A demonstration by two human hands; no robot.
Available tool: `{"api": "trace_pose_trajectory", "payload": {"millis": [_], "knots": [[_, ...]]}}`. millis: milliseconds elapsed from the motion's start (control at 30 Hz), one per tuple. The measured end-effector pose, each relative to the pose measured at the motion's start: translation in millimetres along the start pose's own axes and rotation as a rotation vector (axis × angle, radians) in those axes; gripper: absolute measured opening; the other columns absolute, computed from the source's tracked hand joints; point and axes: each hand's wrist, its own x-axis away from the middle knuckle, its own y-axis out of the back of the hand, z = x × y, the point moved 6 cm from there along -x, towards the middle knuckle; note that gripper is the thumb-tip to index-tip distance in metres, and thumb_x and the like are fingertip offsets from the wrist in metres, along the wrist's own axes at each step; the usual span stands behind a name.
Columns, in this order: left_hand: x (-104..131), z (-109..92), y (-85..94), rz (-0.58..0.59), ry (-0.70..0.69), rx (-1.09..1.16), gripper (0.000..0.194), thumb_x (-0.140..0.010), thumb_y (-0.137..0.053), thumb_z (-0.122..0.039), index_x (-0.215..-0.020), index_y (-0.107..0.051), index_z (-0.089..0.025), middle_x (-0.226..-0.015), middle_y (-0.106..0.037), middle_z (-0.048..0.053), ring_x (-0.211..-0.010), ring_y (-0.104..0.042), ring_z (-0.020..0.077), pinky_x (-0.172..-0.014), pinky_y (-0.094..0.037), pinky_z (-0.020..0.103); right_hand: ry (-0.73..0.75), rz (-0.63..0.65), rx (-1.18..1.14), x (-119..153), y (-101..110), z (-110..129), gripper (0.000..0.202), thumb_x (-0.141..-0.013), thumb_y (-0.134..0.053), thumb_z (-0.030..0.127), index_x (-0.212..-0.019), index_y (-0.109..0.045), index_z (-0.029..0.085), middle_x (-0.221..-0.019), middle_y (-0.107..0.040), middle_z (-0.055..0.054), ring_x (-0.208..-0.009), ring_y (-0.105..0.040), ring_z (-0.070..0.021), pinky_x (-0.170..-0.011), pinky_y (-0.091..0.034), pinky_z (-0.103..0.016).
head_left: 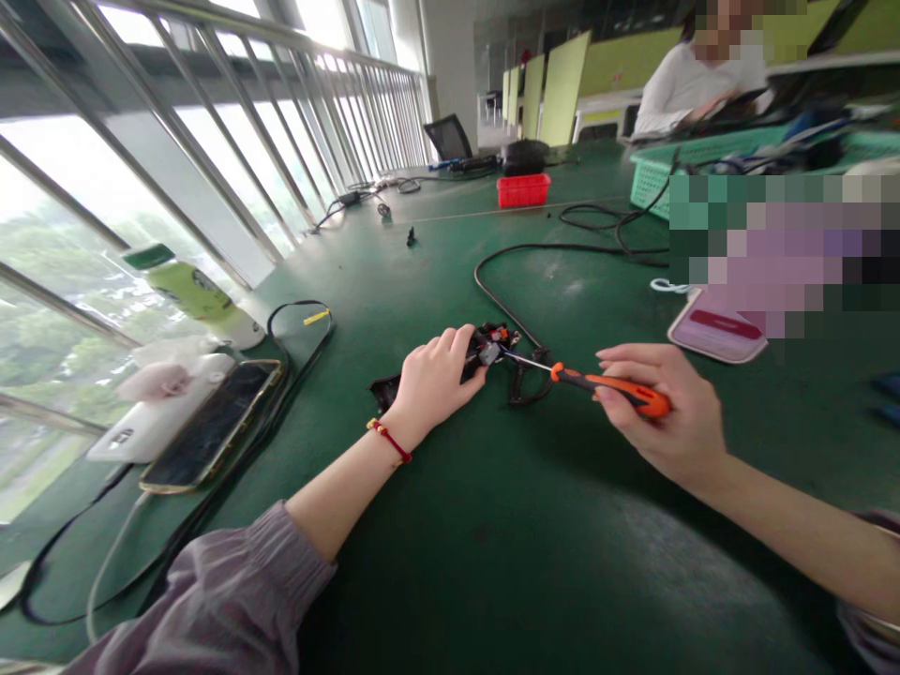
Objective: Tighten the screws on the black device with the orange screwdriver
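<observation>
A black device [490, 343] with exposed inner parts and some orange-red bits lies on the green table, in the middle of the view. My left hand [437, 375] is wrapped over it, and a black piece of it sticks out to the left under the wrist. In my right hand [665, 412] is a screwdriver [611, 387] with an orange and black handle, held between thumb and fingers. Its thin shaft points left, and the tip reaches the device; the exact contact point is too small to tell. A black cable [502, 305] runs up from beside the device.
At the left on the green table [450, 562] are a phone [215, 427], a white box [151, 427], a bottle [203, 298] and cables. Further back are a red basket [524, 190] and a green basket [651, 187]. A phone [717, 326] lies right. A person [703, 80] sits behind.
</observation>
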Motion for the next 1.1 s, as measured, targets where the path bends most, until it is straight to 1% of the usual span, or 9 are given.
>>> {"api": "trace_pose_trajectory", "payload": {"millis": [100, 167, 333, 567, 733, 767, 900, 967, 1100], "knots": [[0.0, -0.3, 0.2, 0.001, -0.003, -0.008, 0.042, -0.083, -0.043, -0.035, -0.119, -0.039, -0.014, -0.1, -0.059, 0.006, -0.087, -0.058, 0.0195, -0.067, -0.044, 0.029, 0.029, -0.133, -0.032, 0.9, 5.1, -1.5, 0.038, -0.072, -0.062, 0.017, -0.108, -0.051, 0.023, -0.089, -0.06, -0.004, -0.077, -0.062, -0.0164, -0.067, -0.053, -0.03], [0.0, -0.2, 0.2, 0.0, -0.005, -0.009, 0.041, -0.083, -0.043, -0.035, -0.119, -0.039, -0.014, -0.1, -0.059, 0.006, -0.087, -0.058, 0.0193, -0.067, -0.044, 0.029, 0.028, -0.154, -0.052, 1.2, 5.7, -2.3, 0.042, -0.071, -0.062, 0.015, -0.11, -0.05, 0.023, -0.094, -0.059, -0.005, -0.083, -0.062, -0.0175, -0.072, -0.053, -0.031], [-0.3, 0.4, 0.2, -0.007, -0.003, -0.005, 0.041, -0.083, -0.043, -0.035, -0.119, -0.039, -0.015, -0.099, -0.059, 0.005, -0.086, -0.058, 0.0191, -0.068, -0.044, 0.029, -0.012, -0.001, -0.024, -0.1, 0.0, -0.9, 0.023, -0.075, -0.06, 0.019, -0.097, -0.054, 0.023, -0.08, -0.062, 0.0, -0.066, -0.063, -0.0134, -0.056, -0.052, -0.024], [-0.1, 0.2, 0.7, 0.0, -0.008, -0.005, 0.041, -0.083, -0.043, -0.035, -0.119, -0.039, -0.014, -0.099, -0.058, 0.006, -0.086, -0.058, 0.0194, -0.067, -0.044, 0.029, 0.054, -0.14, -0.01, 0.2, 7.6, 2.1, 0.04, -0.069, -0.063, 0.016, -0.107, -0.052, 0.024, -0.092, -0.061, -0.004, -0.08, -0.063, -0.0175, -0.068, -0.053, -0.031], [-0.1, 0.4, 0.3, -0.001, -0.003, 0.0, 0.041, -0.083, -0.043, -0.035, -0.118, -0.039, -0.015, -0.099, -0.059, 0.006, -0.086, -0.059, 0.0191, -0.067, -0.044, 0.029, -0.035, 0.046, -0.02, 0.2, -1.6, -0.1, 0.021, -0.074, -0.06, 0.021, -0.095, -0.054, 0.023, -0.07, -0.061, 0.002, -0.057, -0.062, -0.0125, -0.049, -0.048, -0.024], [-0.1, 0.4, 0.1, 0.0, -0.001, -0.001, 0.041, -0.083, -0.043, -0.035, -0.118, -0.039, -0.015, -0.099, -0.059, 0.006, -0.087, -0.058, 0.0192, -0.067, -0.044, 0.029, -0.042, 0.046, -0.02, 0.5, -1.7, -0.5, 0.022, -0.074, -0.06, 0.021, -0.095, -0.054, 0.023, -0.069, -0.061, 0.002, -0.057, -0.061, -0.0123, -0.049, -0.048, -0.024], [0.0, 0.2, 0.0, -0.004, -0.003, -0.009, 0.042, -0.083, -0.043, -0.035, -0.119, -0.039, -0.015, -0.099, -0.059, 0.006, -0.086, -0.058, 0.0194, -0.067, -0.044, 0.029, 0.037, -0.105, 0.001, 1.0, 4.9, 2.1, 0.038, -0.07, -0.063, 0.017, -0.105, -0.052, 0.023, -0.088, -0.061, -0.003, -0.074, -0.062, -0.0158, -0.064, -0.052, -0.029], [0.1, 0.1, 0.1, -0.005, -0.005, -0.01, 0.041, -0.083, -0.043, -0.035, -0.119, -0.039, -0.014, -0.099, -0.059, 0.006, -0.086, -0.058, 0.0193, -0.067, -0.044, 0.029, 0.06, -0.135, -0.001, 1.1, 6.1, 2.8, 0.039, -0.069, -0.063, 0.015, -0.106, -0.052, 0.023, -0.091, -0.061, -0.004, -0.078, -0.062, -0.0166, -0.067, -0.052, -0.03], [-0.1, 0.5, 0.2, -0.004, -0.001, -0.001, 0.041, -0.083, -0.043, -0.035, -0.118, -0.04, -0.015, -0.099, -0.059, 0.005, -0.086, -0.059, 0.0192, -0.067, -0.044, 0.029, -0.002, 0.001, -0.009, 0.5, -0.5, 0.6, 0.027, -0.072, -0.062, 0.019, -0.098, -0.053, 0.023, -0.076, -0.061, 0.0, -0.063, -0.062, -0.0133, -0.054, -0.05, -0.025]]}}
